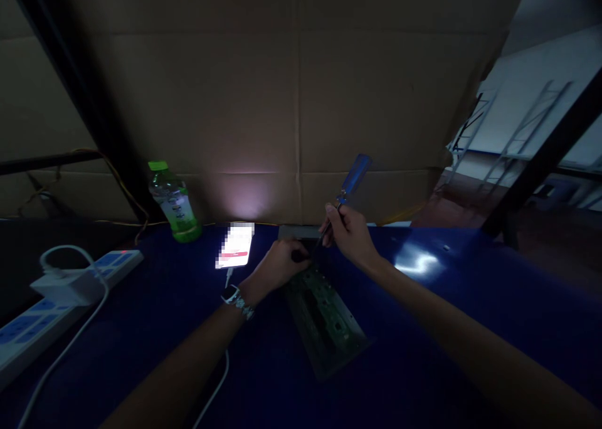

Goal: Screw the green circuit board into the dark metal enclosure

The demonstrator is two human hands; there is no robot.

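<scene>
Holding the blue-handled screwdriver (356, 175): right hand (352, 238), thumb and fingers closed around its shaft. Left hand (282, 263) low at the far end of the circuit board (332, 313), fingers curled; whether they pinch anything, cannot tell. Board lies mostly on the near side of both hands, extending from beneath the left fingers, to the left of and below the right hand.

Screwdriver slanted: handle up and to the right, shaft down and leftward to the board's far end, beside the left fingertips. Exact contact of the tip lost in shadow. Board's long axis diagonal, far end leftward, near end rightward; green component side up, in a dark flat frame.

Surface: glossy dark blue table (418, 366), bright reflection at right. Lit phone (235, 246) left of the hands, cable attached; green-capped bottle (176, 206) beyond, tilted in view. White power strip (23, 335) at far left, plug seated. Cardboard wall (226, 90) behind the table; dim room at right, with metal ladder-like frames (531, 121) against a pale wall.
</scene>
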